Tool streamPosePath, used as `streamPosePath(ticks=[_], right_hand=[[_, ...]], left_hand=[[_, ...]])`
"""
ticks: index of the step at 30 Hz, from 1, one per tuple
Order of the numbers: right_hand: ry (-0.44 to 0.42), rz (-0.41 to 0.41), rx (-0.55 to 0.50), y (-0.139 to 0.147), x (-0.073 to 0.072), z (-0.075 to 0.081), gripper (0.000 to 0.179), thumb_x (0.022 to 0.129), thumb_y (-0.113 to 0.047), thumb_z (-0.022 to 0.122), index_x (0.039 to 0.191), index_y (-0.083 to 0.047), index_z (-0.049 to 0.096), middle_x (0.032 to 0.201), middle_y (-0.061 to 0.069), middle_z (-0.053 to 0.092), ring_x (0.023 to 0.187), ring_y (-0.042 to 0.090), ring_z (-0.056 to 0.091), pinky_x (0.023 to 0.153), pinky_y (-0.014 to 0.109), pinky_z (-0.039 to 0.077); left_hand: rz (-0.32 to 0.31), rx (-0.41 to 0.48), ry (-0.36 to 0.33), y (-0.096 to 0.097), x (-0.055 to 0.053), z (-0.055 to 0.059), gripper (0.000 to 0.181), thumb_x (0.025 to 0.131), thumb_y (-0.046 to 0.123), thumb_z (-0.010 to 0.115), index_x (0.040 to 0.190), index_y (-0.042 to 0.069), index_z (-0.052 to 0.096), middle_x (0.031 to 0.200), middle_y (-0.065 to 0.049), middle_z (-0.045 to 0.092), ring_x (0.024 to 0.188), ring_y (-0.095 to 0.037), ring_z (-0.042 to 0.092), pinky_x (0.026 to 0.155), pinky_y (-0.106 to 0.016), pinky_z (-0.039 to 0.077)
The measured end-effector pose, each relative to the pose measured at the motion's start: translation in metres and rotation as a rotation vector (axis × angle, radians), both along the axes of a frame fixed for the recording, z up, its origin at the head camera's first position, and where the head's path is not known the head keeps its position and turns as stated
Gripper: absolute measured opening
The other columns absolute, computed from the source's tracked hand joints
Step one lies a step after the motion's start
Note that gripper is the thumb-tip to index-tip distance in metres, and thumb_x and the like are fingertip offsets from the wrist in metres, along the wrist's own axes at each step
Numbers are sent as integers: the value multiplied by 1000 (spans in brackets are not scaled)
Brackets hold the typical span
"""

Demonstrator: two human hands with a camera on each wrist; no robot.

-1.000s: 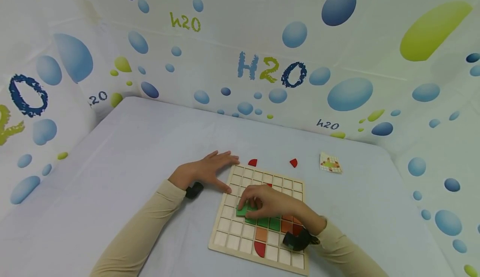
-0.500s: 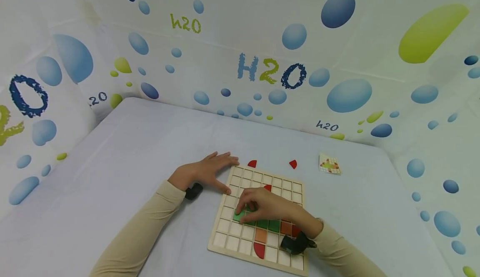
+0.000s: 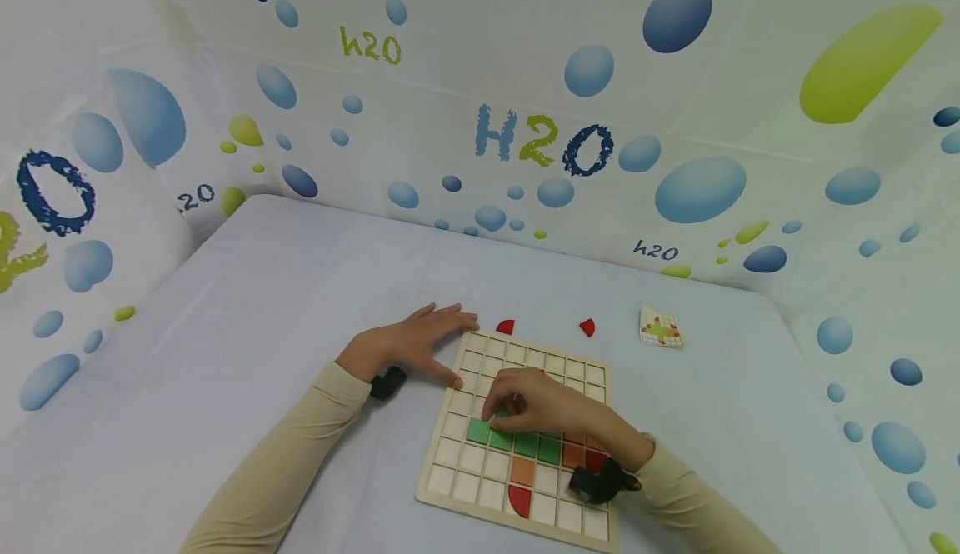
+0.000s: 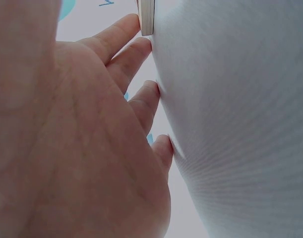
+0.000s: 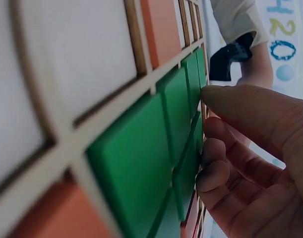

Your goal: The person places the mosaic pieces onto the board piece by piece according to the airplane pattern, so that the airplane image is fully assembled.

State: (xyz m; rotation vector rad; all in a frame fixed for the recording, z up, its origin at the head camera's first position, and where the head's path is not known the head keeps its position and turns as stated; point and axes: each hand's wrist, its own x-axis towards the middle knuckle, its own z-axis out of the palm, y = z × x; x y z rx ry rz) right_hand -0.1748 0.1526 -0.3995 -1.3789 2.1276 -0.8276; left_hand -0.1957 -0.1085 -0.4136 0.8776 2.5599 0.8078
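Note:
A wooden grid board (image 3: 442,476) lies on the table with green, orange and red tiles in its cells. My left hand (image 3: 408,341) rests at its far left corner, fingers spread; in the left wrist view the fingertips (image 4: 150,89) meet the tabletop beside the board's edge (image 4: 147,17). Over the green row is my right hand (image 3: 536,400), fingers loosely bent, nothing held between them. The leftmost green tile (image 3: 478,431) lies in its cell just left of the fingertips. In the right wrist view the thumb (image 5: 225,96) is right at the green tiles (image 5: 136,158).
Beyond the board lie two red quarter-round pieces, one red piece (image 3: 506,326) near the left hand and another red piece (image 3: 587,326) to its right. A pattern card (image 3: 661,327) lies farther right. A printed curtain (image 3: 450,79) stands behind the table.
My right hand has let go of the leftmost green tile, which now lies in its cell, and has shifted slightly right. The left hand has stayed still.

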Motion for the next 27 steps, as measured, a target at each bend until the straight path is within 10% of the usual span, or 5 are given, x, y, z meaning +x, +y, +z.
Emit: streamPosePath(ticks=[27], right_hand=[[112, -199, -107, 47, -34, -10, 9, 89, -8, 71, 97, -7, 72, 91, 2, 65, 75, 7, 55, 66, 22, 52]], left_hand=[[3, 7, -7, -1, -1, -3, 87, 78, 44, 80, 147, 9, 39, 158, -10, 30, 150, -31, 12, 120, -54, 3]])
